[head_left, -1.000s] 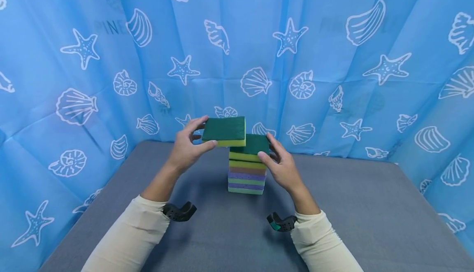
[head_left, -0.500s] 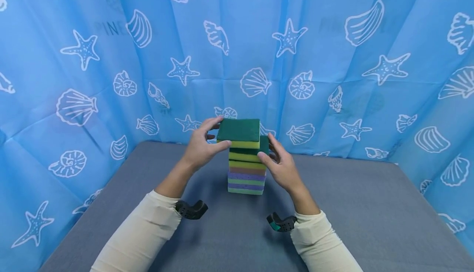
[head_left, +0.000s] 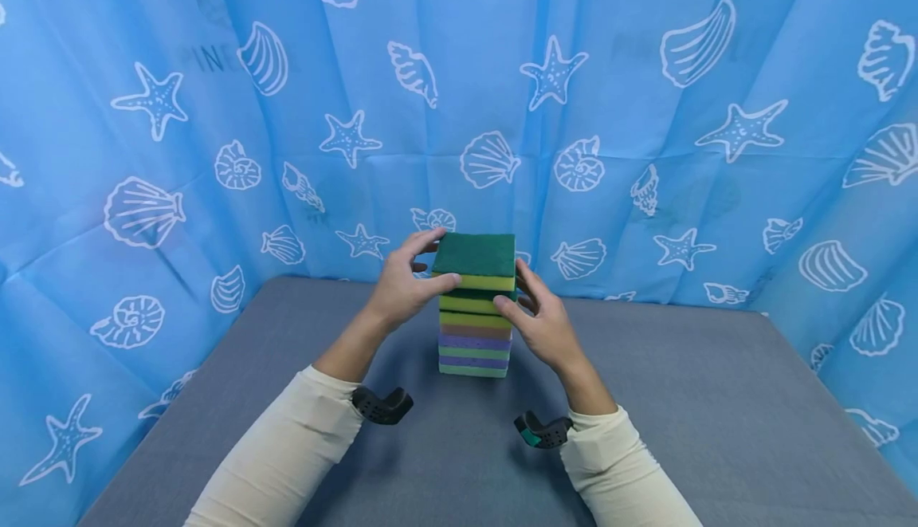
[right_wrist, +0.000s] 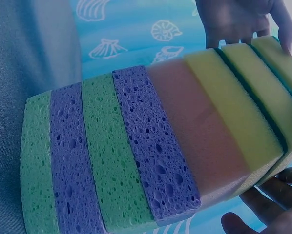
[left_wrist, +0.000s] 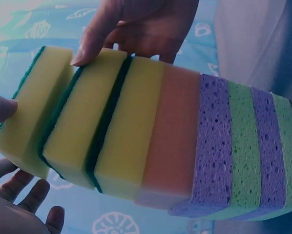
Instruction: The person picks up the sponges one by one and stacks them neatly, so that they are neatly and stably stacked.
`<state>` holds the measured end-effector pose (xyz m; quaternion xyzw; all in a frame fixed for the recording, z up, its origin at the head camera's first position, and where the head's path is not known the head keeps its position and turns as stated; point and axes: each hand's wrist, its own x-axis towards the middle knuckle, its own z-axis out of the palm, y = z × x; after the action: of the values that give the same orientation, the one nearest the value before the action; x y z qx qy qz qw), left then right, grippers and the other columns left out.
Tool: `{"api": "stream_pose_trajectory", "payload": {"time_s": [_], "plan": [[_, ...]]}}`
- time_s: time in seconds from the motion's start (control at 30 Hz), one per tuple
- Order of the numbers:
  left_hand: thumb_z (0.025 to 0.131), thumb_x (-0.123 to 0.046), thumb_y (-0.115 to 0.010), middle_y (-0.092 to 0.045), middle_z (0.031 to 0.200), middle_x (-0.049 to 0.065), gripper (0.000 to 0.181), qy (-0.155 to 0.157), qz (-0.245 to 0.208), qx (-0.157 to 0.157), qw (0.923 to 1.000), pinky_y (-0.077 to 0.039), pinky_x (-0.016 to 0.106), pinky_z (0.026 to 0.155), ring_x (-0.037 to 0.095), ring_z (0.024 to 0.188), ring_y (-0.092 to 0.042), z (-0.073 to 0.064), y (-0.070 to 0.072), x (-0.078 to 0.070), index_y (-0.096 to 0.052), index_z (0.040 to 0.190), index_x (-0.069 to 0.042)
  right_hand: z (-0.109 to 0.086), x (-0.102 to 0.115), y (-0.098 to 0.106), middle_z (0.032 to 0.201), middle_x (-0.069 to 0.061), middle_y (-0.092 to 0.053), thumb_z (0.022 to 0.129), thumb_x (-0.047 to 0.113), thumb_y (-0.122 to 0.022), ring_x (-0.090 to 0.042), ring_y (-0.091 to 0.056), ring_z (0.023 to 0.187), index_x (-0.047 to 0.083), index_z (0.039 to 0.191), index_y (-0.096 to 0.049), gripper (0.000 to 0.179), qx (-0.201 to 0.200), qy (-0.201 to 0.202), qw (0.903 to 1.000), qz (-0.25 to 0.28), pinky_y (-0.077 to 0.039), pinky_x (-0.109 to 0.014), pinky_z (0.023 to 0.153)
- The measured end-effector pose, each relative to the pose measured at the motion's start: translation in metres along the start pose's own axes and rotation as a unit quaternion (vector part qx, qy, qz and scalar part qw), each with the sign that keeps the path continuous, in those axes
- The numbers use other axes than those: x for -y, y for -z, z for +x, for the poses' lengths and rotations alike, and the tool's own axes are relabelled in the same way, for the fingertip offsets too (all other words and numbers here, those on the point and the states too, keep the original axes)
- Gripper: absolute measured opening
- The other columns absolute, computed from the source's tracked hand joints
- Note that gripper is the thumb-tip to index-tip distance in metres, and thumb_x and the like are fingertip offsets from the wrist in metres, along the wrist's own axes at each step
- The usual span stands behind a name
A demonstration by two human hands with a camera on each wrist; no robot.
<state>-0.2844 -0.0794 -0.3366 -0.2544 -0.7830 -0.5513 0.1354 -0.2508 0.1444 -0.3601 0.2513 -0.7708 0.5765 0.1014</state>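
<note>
My left hand (head_left: 403,286) grips a yellow sponge with a dark green scouring pad (head_left: 473,253), thumb on the front and fingers behind. It is held just above a stack, nearly in line with it; a narrow gap shows in the left wrist view. My right hand (head_left: 543,326) pinches the stack's uppermost sponge (left_wrist: 85,119), also yellow with a green pad, from the right. Below it come another yellow sponge (left_wrist: 129,126) with a green pad, a pinkish-orange sponge (left_wrist: 173,136), then purple (right_wrist: 156,146) and light green (right_wrist: 114,151) porous sponges in alternating layers.
The stack stands on a grey cloth-covered table (head_left: 645,399). Behind and beside it hangs a blue curtain (head_left: 610,112) with white shells and starfish. A black band (head_left: 383,406) sits at my left wrist, another black band (head_left: 543,431) at my right.
My left hand has carried its scouring sponge to the right and slightly down, from left of the stack to over it. My right hand keeps its hold on the stack's uppermost sponge.
</note>
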Motion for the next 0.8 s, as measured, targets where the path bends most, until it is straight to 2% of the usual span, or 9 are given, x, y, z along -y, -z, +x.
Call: {"api": "stream_pose_trajectory", "payload": {"time_s": [0.1, 0.3, 0.8], "plan": [[0.082, -0.015, -0.073, -0.046, 0.138, 0.011, 0.068, 0.001, 0.001, 0.001, 1.0000, -0.039, 0.048, 0.093, 0.027, 0.121, -0.044, 0.0003, -0.0025, 0.0003, -0.045, 0.144, -0.004, 0.0002, -0.0013, 0.0001, 0.150, -0.024, -0.028, 0.096, 0.004, -0.057, -0.040, -0.033, 0.134, -0.003, 0.151, -0.021, 0.066, 0.002, 0.010, 0.9999, 0.003, -0.031, -0.060, 0.101], [0.083, -0.017, -0.073, -0.047, 0.137, 0.010, 0.068, 0.002, 0.003, 0.009, 1.0000, -0.038, 0.054, 0.095, 0.027, 0.121, -0.044, 0.0003, -0.0057, 0.0023, -0.045, 0.144, -0.006, 0.0006, -0.0025, -0.0001, 0.149, -0.022, -0.032, 0.096, 0.003, -0.057, -0.037, -0.035, 0.133, 0.001, 0.151, -0.024, 0.064, 0.006, 0.022, 0.9997, 0.011, -0.032, -0.060, 0.100], [0.083, -0.016, -0.073, -0.043, 0.141, 0.015, 0.069, 0.016, -0.005, 0.017, 0.9997, -0.036, 0.058, 0.097, 0.035, 0.124, -0.044, -0.0020, -0.0066, 0.0059, -0.043, 0.145, -0.004, -0.0002, -0.0015, 0.0018, 0.148, -0.023, -0.033, 0.096, 0.004, -0.057, -0.037, -0.035, 0.133, 0.000, 0.152, -0.022, 0.066, 0.007, 0.013, 0.9999, 0.007, -0.031, -0.059, 0.101]]}}
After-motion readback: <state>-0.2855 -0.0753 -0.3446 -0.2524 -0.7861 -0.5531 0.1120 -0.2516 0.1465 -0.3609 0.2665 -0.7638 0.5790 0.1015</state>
